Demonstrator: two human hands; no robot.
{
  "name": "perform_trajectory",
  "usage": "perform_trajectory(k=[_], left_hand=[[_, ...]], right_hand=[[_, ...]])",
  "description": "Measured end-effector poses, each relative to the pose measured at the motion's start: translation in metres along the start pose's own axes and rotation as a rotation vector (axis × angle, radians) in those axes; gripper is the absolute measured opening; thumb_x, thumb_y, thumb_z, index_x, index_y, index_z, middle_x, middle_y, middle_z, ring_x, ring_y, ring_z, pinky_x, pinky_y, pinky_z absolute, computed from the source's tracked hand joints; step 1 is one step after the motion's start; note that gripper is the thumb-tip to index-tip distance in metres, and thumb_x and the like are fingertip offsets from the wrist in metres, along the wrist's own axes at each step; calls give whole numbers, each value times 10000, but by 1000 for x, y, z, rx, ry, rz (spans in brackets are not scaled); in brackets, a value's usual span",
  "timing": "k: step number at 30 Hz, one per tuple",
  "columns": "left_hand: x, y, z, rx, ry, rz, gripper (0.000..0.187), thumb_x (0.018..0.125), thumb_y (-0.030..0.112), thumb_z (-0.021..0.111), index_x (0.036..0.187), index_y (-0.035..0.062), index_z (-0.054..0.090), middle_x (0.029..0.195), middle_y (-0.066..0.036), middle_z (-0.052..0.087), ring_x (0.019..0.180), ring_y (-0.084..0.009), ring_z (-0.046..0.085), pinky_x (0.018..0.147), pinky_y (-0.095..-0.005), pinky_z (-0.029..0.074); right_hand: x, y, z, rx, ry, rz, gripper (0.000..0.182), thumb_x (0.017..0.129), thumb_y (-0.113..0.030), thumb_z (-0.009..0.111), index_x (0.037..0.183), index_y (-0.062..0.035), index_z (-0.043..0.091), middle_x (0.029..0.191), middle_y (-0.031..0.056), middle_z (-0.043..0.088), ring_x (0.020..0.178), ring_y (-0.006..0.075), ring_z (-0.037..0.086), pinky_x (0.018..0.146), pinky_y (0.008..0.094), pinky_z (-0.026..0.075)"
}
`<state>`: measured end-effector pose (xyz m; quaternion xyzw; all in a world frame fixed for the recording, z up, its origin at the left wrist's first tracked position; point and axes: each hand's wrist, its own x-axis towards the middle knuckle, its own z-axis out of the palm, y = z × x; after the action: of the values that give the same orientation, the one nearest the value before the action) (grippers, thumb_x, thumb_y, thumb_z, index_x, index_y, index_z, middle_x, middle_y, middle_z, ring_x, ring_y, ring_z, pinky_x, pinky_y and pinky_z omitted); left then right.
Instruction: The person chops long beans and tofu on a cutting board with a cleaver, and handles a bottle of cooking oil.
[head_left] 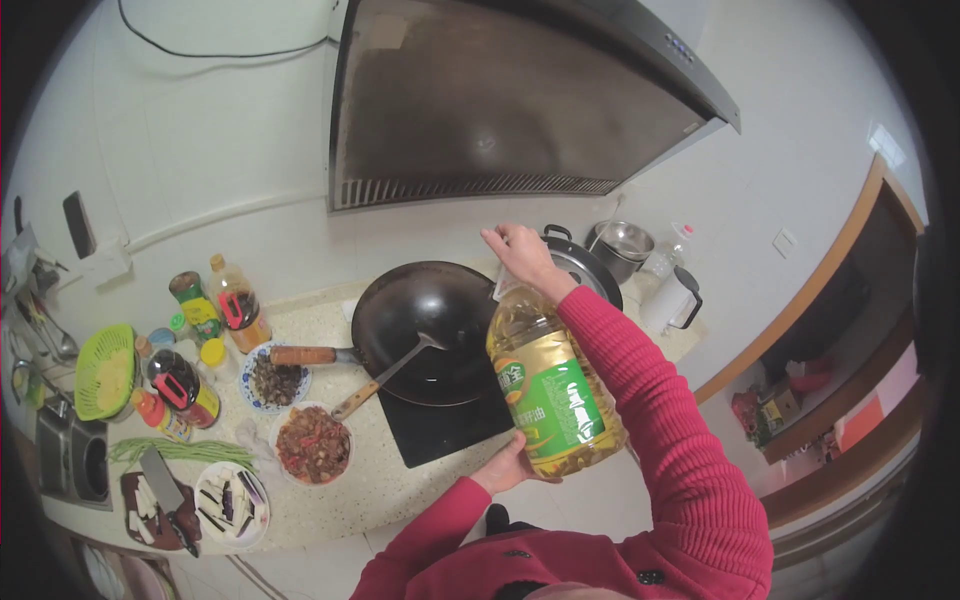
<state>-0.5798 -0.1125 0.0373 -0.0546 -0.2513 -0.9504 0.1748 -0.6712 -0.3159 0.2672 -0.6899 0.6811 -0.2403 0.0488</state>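
Note:
A large plastic bottle of yellow cooking oil (pixel 552 395) with a green label is held over the counter, just right of a black wok (pixel 425 320). My left hand (pixel 505 468) cups the bottle's base from below. My right hand (pixel 520 252) grips the top of the bottle at its cap. The wok sits on a black induction hob (pixel 440 430), with a wooden-handled spatula (pixel 385 375) resting inside it.
Two plates of chopped food (pixel 313 445) lie left of the hob, with sauce and oil bottles (pixel 235 305) behind. A cutting board with a cleaver (pixel 160 490), a green strainer (pixel 105 370), a lidded pan (pixel 590 265), a steel pot (pixel 622 242) and a white kettle (pixel 672 298) surround the hob.

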Motion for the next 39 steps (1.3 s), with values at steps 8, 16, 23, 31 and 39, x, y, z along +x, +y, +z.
perform_trajectory(k=[8, 16, 23, 31, 39], left_hand=[[10, 25, -22, 131, 294, 329, 650, 799, 508, 596, 1323, 187, 384, 1304, -78, 508, 1163, -254, 513, 888, -510, 452], [-7, 81, 29, 557, 765, 547, 724, 750, 154, 691, 1377, 128, 331, 1211, -118, 448, 1027, -231, 533, 830, -385, 502], [6, 114, 104, 1083, 987, 535, 856, 623, 167, 792, 1375, 172, 382, 1288, -141, 305, 1181, -276, 412, 1004, -400, 382], [115, 39, 124, 1086, 813, 480, 870, 583, 242, 825, 1338, 119, 410, 1206, -118, 380, 1113, -207, 440, 1000, -324, 353], [159, -34, 92, 961, 415, 65, 373, 785, 214, 716, 1115, 90, 593, 1108, 1, 561, 998, -71, 521, 841, -264, 449]], right_hand=[[5, -46, -56, 118, 190, -200, 401, 892, -406, 475, 642, -94, 445, 581, 41, 449, 586, 214, 433, 590, 361, 344], [-46, -52, -138, 305, 475, -318, 393, 873, -341, 546, 574, -129, 406, 522, -30, 358, 526, 128, 368, 519, 283, 299], [-78, 33, -208, 280, 830, -520, 357, 883, -217, 587, 557, -121, 479, 500, -37, 442, 478, 62, 398, 492, 218, 327], [-114, 85, -291, 206, 905, -445, 380, 905, -319, 509, 571, -144, 460, 473, -56, 392, 454, 59, 367, 472, 200, 288], [-118, 244, -295, -229, 581, -237, 368, 913, -312, 549, 629, -155, 375, 550, -66, 301, 553, 64, 281, 542, 243, 243]])
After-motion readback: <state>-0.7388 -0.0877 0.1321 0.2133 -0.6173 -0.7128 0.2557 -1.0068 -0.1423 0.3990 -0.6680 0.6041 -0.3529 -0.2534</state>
